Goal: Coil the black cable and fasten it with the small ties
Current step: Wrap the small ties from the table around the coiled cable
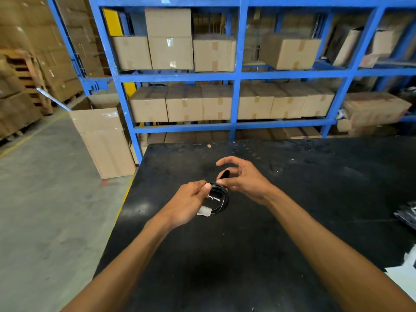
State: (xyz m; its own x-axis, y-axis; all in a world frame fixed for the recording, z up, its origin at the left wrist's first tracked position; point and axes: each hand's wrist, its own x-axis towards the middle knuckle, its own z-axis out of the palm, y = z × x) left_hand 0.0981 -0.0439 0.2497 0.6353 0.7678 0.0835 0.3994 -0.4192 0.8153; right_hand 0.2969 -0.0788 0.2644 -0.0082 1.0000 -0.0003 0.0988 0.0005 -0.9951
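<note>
The black cable (221,199) is wound into a small coil and held above the black table (292,188). My left hand (191,202) grips the coil's left side, with a white connector (204,211) sticking out below my fingers. A thin light tie (213,197) shows across the coil's middle. My right hand (244,177) is just right of the coil; its thumb touches the coil's top edge and its fingers pinch a black cable end (224,174), while the index finger curls free above.
Blue shelving (236,75) loaded with cardboard boxes stands behind the table. A tall cardboard box (103,143) leans by the table's far left corner. Black bags (407,215) and white sheets (405,280) lie at the table's right edge. Grey floor lies to the left.
</note>
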